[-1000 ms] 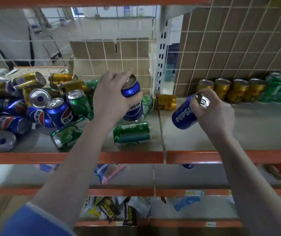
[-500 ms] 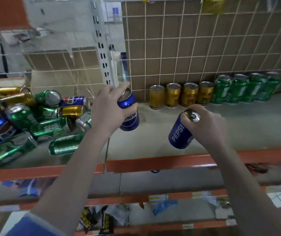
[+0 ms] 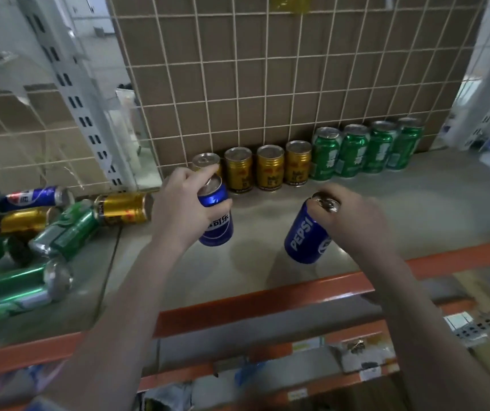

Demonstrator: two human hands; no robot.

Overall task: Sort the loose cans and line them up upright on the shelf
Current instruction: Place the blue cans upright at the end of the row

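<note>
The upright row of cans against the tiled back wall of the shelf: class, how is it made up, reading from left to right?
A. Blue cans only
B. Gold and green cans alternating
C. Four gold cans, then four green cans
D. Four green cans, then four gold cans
C: the row starts with four gold cans, the leftmost partly hidden behind the left hand, followed by four green cans.

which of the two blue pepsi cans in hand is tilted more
The blue Pepsi can in the right hand leans clearly; the left hand holds its blue can nearly upright.
</note>
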